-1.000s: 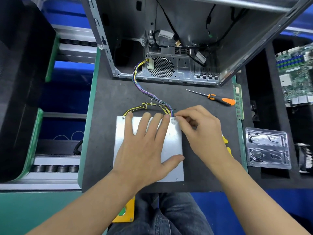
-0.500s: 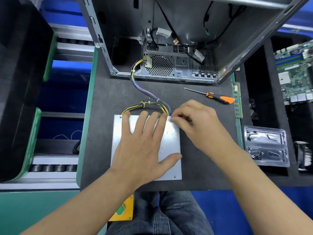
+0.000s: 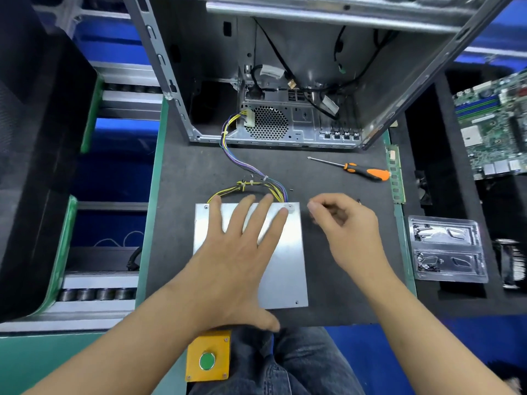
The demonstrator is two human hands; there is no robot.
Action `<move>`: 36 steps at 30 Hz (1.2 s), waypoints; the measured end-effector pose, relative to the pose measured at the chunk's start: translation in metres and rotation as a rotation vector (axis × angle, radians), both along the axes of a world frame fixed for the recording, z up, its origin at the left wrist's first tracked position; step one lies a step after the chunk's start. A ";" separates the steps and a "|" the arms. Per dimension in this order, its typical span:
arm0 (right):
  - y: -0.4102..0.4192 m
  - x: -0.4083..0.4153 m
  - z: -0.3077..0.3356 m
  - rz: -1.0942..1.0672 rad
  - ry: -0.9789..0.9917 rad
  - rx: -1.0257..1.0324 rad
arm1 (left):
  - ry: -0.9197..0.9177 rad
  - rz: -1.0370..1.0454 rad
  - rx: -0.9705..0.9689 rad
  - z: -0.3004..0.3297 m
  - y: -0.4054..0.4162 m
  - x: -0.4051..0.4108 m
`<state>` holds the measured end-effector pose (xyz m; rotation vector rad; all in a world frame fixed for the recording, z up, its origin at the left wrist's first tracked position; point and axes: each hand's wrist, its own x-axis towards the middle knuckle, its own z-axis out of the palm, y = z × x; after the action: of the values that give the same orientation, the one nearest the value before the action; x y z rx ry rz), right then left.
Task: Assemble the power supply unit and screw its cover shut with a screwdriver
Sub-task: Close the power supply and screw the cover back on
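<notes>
The power supply unit lies on the dark mat with its flat silver cover [image 3: 285, 252] facing up. My left hand [image 3: 239, 252] presses flat on the cover with its fingers spread. A small screw [image 3: 290, 207] sits in the cover's far right corner, just beside my left fingertip. My right hand [image 3: 345, 226] hovers over the mat to the right of that corner, blurred, fingers curled with nothing visible in them. The orange-handled screwdriver [image 3: 368, 171] lies on the mat farther back and to the right, apart from both hands. A bundle of yellow and purple cables [image 3: 251, 169] runs from the unit into the case.
An open metal computer case [image 3: 285, 81] stands behind the unit. Tiny loose screws [image 3: 291, 190] lie on the mat. A memory stick [image 3: 395, 172], a motherboard [image 3: 493, 124] and a clear plastic tray [image 3: 447, 249] sit at the right. A yellow button box [image 3: 208, 356] hangs at the near edge.
My right hand has drawn back to the right, off the cover's far right corner, leaving a screw there. My left hand stays pressed on the cover.
</notes>
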<state>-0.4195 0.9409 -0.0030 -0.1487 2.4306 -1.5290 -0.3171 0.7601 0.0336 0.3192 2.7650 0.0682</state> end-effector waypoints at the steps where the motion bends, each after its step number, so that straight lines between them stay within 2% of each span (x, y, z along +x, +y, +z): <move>1: 0.004 0.003 -0.004 -0.040 -0.033 -0.010 | 0.003 -0.005 -0.004 0.003 -0.002 -0.003; 7: 0.028 0.020 -0.028 -0.318 -0.166 -0.126 | -0.029 -0.026 -0.028 0.012 -0.003 -0.008; 10: 0.038 0.025 -0.038 -0.375 -0.221 -0.139 | -0.017 -0.027 -0.027 0.017 -0.002 -0.010; 23: 0.043 0.022 -0.045 -0.345 -0.241 -0.223 | 0.010 -0.030 -0.068 0.041 -0.013 -0.009; 36: 0.043 0.023 -0.042 -0.317 -0.255 -0.214 | 0.006 -0.023 -0.114 0.051 -0.013 -0.016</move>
<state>-0.3963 0.9839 -0.0446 0.3862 2.1620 -1.8108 -0.3334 0.7469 0.0843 0.3219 2.7565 -0.0964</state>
